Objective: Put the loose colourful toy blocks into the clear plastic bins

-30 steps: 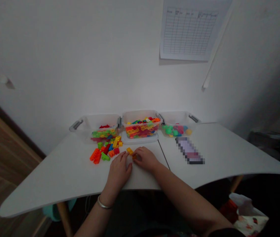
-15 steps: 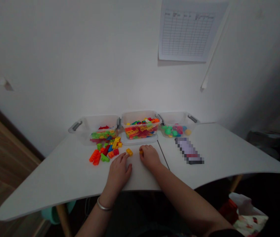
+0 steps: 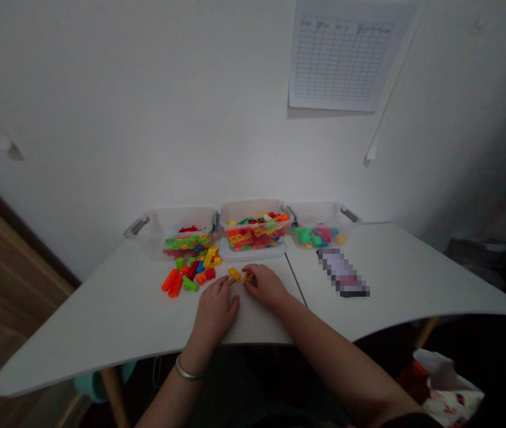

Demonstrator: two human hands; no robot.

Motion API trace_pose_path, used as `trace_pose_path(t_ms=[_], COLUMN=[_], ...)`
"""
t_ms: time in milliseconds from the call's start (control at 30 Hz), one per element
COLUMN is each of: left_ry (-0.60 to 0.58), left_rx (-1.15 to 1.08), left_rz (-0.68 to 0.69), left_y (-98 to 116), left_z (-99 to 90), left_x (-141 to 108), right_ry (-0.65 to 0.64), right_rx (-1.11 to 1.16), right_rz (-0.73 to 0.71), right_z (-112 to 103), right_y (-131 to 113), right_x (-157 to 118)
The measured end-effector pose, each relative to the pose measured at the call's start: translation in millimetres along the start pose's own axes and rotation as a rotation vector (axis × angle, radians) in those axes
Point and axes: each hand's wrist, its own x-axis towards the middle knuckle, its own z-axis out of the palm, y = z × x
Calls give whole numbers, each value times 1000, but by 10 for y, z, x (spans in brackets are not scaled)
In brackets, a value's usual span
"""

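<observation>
My left hand lies on the table with its fingers stretched out, its fingertips at the near edge of a yellow toy brick. I cannot tell whether they touch it. My right hand pinches a second yellow brick, mostly hidden by the fingers, just right of the first one. Left of my left hand lies a loose pile of bricks: orange ones, a green one, a red one and several yellow ones.
Along the wall stand three clear plastic boxes: a left box and middle box with bricks, and a right box with rounded coloured pieces. A blurred-out phone-like object lies at the right. A seam crosses the table.
My right hand has moved slightly left with the yellow brick, closer to the other yellow brick. My left hand has stayed in place.
</observation>
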Motion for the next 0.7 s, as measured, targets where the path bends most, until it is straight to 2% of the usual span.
trace_pose_path(t_ms=[133, 233, 333, 433, 500, 600, 700], left_ry=[-16, -35, -45, -49, -51, -48, -50], left_rx=[-10, -15, -16, -17, -17, -13, -12], left_rz=[-4, -8, -18, -28, -29, -25, -24], left_y=[1, 2, 8, 13, 12, 6, 3], left_z=[-19, -34, -47, -53, -52, -44, -43], left_x=[-5, -6, -5, -6, -9, -13, -13], right_ry=[288, 472, 552, 550, 506, 402, 356], right_rx=[109, 116, 22, -129, -232, -347, -412], right_rz=[62, 55, 70, 157, 225, 243, 150], right_z=[-134, -397, -704, -928, -996, -987, -900], right_y=[55, 69, 52, 51, 77, 149, 227], right_x=[229, 498, 756, 927, 980, 982, 931])
